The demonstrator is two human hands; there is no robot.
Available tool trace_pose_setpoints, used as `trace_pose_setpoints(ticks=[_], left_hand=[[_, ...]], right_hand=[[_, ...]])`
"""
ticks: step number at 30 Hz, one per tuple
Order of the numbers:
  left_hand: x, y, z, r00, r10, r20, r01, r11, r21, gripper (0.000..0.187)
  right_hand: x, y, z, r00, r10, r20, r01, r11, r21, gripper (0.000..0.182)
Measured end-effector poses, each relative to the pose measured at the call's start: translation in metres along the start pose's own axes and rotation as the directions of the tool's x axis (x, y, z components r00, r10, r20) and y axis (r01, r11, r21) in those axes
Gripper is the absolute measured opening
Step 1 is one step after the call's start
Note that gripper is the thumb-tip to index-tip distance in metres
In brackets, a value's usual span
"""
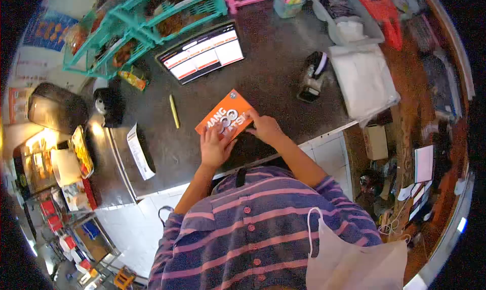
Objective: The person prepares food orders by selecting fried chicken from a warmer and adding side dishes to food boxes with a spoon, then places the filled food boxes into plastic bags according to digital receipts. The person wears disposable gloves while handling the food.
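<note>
An orange box [223, 106] with white lettering and two round white shapes printed on it lies tilted at the front of the dark table. My left hand [214, 149] holds its lower left part, fingers over the top face. At the right end, my right hand [267, 129] grips the edge, index finger along the top. The undersides of both hands are hidden. Left of the box lies a yellow pen-like stick [174, 111]. Behind it stands a tablet-like screen [203, 54] showing white and orange panels.
Teal baskets [190, 15] line the back left. A black handheld device [313, 76] stands to the right, beside a stack of clear plastic bags [363, 82] and a grey tray [372, 34]. A paper strip [138, 150] lies near the front left edge. A white mask [349, 257] hangs before me.
</note>
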State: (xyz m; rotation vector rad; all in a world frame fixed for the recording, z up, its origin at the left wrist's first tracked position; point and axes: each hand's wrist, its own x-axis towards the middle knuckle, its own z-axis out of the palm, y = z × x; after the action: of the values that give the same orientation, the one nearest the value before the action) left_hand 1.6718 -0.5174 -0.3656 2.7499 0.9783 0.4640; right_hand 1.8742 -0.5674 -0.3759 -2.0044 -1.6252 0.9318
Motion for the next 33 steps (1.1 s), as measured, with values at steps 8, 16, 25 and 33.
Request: trace_pose_setpoints(ticks=[8, 16, 25, 33], left_hand=[[-0.015, -0.040, -0.029, 1.000, -0.010, -0.003, 0.010, 0.997, -0.076, 0.042], [-0.043, -0.069, -0.053, 0.986, -0.114, 0.123, 0.125, 0.988, -0.088, 0.037], [-0.043, -0.067, -0.058, 0.963, -0.263, -0.052, 0.242, 0.937, -0.251, 0.016], [-0.055, -0.043, -0.069, 0.903, -0.422, -0.082, 0.361, 0.847, -0.390, 0.014]], right_hand=[[-0.082, 0.192, -0.177, 0.194, 0.152, -0.969, -0.353, 0.933, 0.076, 0.020], [-0.098, 0.311, -0.205, 0.760, 0.021, -0.649, -0.507, 0.645, -0.572, 0.025], [-0.087, 0.326, -0.182, 0.638, 0.111, -0.762, -0.657, 0.594, -0.463, 0.023], [-0.105, 0.346, -0.267, 0.597, 0.244, -0.765, -0.483, 0.870, -0.100, 0.023]])
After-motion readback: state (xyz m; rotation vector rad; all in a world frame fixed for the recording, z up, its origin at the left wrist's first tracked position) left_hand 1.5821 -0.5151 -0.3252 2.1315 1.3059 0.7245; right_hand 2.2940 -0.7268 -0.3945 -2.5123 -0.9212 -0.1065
